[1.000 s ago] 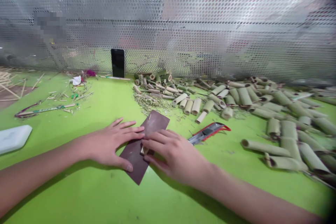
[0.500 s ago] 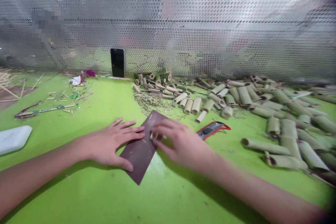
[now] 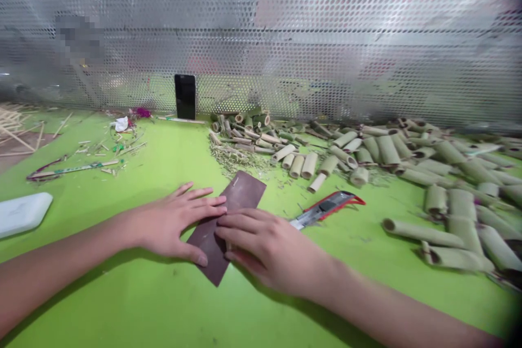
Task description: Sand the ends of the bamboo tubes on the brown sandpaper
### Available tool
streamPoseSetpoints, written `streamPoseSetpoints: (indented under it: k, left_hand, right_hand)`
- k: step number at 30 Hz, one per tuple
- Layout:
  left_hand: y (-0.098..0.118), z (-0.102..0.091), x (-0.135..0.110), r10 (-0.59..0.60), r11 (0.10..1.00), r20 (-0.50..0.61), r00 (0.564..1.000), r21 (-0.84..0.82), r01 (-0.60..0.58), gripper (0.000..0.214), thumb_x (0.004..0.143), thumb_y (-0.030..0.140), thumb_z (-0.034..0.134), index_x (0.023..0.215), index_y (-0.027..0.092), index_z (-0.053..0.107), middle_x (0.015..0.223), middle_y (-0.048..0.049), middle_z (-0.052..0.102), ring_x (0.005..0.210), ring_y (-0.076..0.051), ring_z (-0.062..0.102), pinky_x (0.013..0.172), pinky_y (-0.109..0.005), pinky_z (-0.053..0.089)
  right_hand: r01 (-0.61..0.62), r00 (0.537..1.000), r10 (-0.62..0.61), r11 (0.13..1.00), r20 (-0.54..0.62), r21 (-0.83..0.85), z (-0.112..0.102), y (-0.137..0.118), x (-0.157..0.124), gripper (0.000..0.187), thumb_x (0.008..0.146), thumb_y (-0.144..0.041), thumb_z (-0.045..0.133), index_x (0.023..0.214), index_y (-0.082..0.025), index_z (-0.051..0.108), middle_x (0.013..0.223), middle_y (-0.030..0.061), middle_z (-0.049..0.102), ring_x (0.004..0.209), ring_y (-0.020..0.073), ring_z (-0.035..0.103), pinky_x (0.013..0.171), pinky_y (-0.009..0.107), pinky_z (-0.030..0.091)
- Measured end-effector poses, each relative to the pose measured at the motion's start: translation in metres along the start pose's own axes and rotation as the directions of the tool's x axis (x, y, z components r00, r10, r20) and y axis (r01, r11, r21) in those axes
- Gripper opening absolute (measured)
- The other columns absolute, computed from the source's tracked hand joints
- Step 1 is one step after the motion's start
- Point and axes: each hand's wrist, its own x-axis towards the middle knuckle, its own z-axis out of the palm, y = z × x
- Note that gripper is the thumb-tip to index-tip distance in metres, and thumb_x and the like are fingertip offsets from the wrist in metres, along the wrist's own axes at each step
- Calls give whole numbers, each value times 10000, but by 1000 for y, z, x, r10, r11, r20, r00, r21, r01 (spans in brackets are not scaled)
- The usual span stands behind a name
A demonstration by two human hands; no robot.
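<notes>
A dark brown sheet of sandpaper [image 3: 248, 191] lies aslant on the green table. My left hand [image 3: 167, 223] is open, fingers spread, its fingertips and thumb pressing the sheet's left edge down. Over the sheet's lower right part, my right hand [image 3: 265, 247] is closed with the fingers bent downward. It pinches a small pale bamboo piece against the sandpaper; the fingers now hide most of it. Just beyond the right hand lies a red and grey utility knife [image 3: 328, 205], its blade pointing toward that hand.
Cut bamboo tubes [image 3: 389, 149] lie heaped along the back and right, with shavings [image 3: 232, 159] beside them. A phone [image 3: 185, 97] leans on the perforated metal screen [image 3: 285, 54]. A white case [image 3: 24, 213] sits at the left edge, and thin sticks [image 3: 16, 125] lie back left.
My right hand has slid down along the sandpaper toward me, with the bamboo piece under its fingers. More of the knife shows. My left hand stays put, and the view has shifted slightly.
</notes>
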Motion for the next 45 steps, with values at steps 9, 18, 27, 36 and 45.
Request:
streamPoseSetpoints:
  k: [9,18,27,36,45]
  left_hand:
    - [1,0,1,-40,999,33,999,26,39,959,857,848,476,1623,349,186,1702,7,76,1579,-345,61,1275,-620,24]
    - [0,-3,-1,4,1000,30,1000,-9,-4,941,843,792,585,1606,346,265,1695,-12,152,1573,-367,78,1272,-626,18]
    - [2,-6,0,-12,1000,51,999,-23,13,940,828,761,637,1598,348,290,1694,-5,161,1573,-372,61,1265,-645,4]
    - [2,-6,0,-7,1000,44,999,-30,9,940,823,760,645,1593,339,307,1691,-14,171,1571,-381,64,1258,-661,5]
    - [2,-5,-2,4,999,24,1000,-44,-3,931,821,757,651,1588,347,319,1688,-14,187,1569,-384,64,1260,-662,14]
  right_hand:
    - [-27,999,29,999,44,-34,-12,21,-2,315,1024,-222,529,1304,-166,662,1266,101,707,1147,246,656,1052,438,501]
    - [-94,996,93,994,16,58,-2,0,0,82,979,-203,625,1017,-175,692,1072,75,738,1030,226,676,949,396,557]
    - [-9,999,12,998,-34,59,-3,4,0,96,981,-187,622,1009,-174,713,1087,71,747,1032,217,685,977,384,549]
    - [46,999,-46,994,4,104,0,4,-1,87,988,-228,638,971,-171,702,1005,47,733,933,189,661,905,359,532]
    - [61,998,-59,997,-21,57,3,4,1,122,1016,-216,584,990,-173,695,977,55,734,894,184,664,892,352,540]
